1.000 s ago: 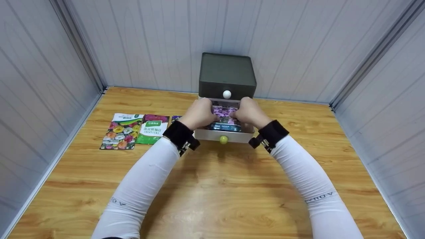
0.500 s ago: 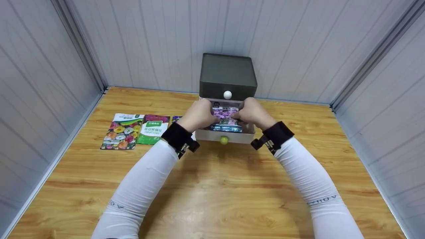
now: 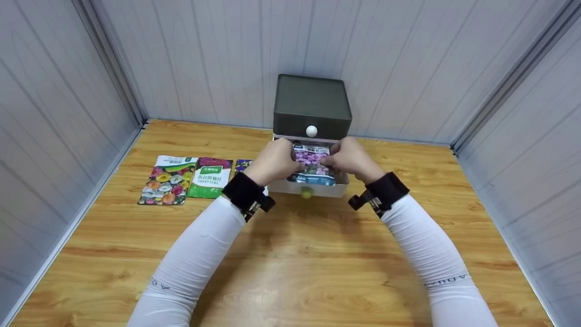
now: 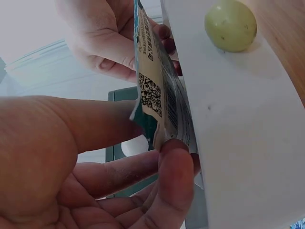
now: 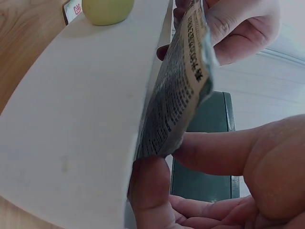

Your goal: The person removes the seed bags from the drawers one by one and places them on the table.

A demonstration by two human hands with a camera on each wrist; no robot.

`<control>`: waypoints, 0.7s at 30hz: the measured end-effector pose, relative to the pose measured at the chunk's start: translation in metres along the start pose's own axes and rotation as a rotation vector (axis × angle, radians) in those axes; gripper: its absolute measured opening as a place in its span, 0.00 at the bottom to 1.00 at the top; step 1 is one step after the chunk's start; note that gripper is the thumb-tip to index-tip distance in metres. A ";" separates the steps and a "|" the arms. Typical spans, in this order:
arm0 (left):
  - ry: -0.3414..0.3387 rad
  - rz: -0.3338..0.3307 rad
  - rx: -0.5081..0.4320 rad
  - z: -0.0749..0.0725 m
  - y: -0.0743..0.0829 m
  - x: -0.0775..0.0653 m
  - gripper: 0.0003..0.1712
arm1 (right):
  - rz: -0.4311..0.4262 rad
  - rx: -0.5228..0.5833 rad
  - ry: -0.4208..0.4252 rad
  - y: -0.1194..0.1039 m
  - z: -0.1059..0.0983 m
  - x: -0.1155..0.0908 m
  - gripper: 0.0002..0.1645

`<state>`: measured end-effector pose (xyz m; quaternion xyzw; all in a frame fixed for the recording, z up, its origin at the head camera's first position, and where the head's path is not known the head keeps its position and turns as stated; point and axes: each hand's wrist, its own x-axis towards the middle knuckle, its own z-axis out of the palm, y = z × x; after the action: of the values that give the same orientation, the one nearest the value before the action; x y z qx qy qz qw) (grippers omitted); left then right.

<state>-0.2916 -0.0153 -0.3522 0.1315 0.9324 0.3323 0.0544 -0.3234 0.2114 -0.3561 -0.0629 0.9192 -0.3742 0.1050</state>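
In the head view, a seed packet (image 3: 313, 169) printed with pink-purple flowers lies between my two hands, over a pulled-out white drawer (image 3: 329, 190). My left hand (image 3: 277, 160) pinches the packet's left side, thumb on the flower picture. On the opposite side, my right hand (image 3: 353, 160) pinches it the same way. Both wrist views show the packet's printed back (image 4: 157, 90) tilted up along the drawer front (image 5: 90, 109), with fingertips curled under its edges. The packet's lower edge overlaps the drawer's front rim in the head view. A yellow-green knob (image 3: 307, 193) sits on that drawer front.
Above the drawer is a dark green upper unit (image 3: 313, 97) with a white knob (image 3: 311, 131). To the left lie a multicoloured flower packet (image 3: 168, 181), a green-and-white packet (image 3: 211, 179) and a purple-flowered packet (image 3: 242, 165), partly hidden by my left arm. Panelled walls enclose the wooden table (image 3: 290, 277).
The flower packet has come up and toward me, its lower edge now over the drawer's front rim. Both hands moved with it, slightly rightward. The packets on the left stayed put.
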 end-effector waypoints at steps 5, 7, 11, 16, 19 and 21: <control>0.003 0.020 0.002 0.003 0.002 -0.005 0.15 | -0.004 0.027 0.012 0.003 -0.002 -0.006 0.11; 0.006 0.031 0.008 0.004 0.003 -0.007 0.16 | -0.014 0.041 0.018 0.005 -0.003 -0.007 0.11; 0.014 0.056 0.017 0.006 0.006 -0.012 0.17 | -0.032 0.074 0.027 0.009 -0.004 -0.012 0.12; 0.029 0.084 0.002 0.009 0.010 -0.019 0.16 | 0.000 0.146 0.027 0.015 -0.009 -0.018 0.22; 0.039 0.097 0.000 0.012 0.013 -0.022 0.14 | 0.015 0.184 0.023 0.019 -0.011 -0.022 0.31; 0.044 0.099 0.002 0.013 0.014 -0.024 0.13 | 0.009 0.199 0.021 0.021 -0.012 -0.023 0.33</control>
<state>-0.2632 -0.0031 -0.3531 0.1703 0.9259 0.3367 0.0173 -0.3043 0.2389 -0.3596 -0.0440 0.8789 -0.4638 0.1027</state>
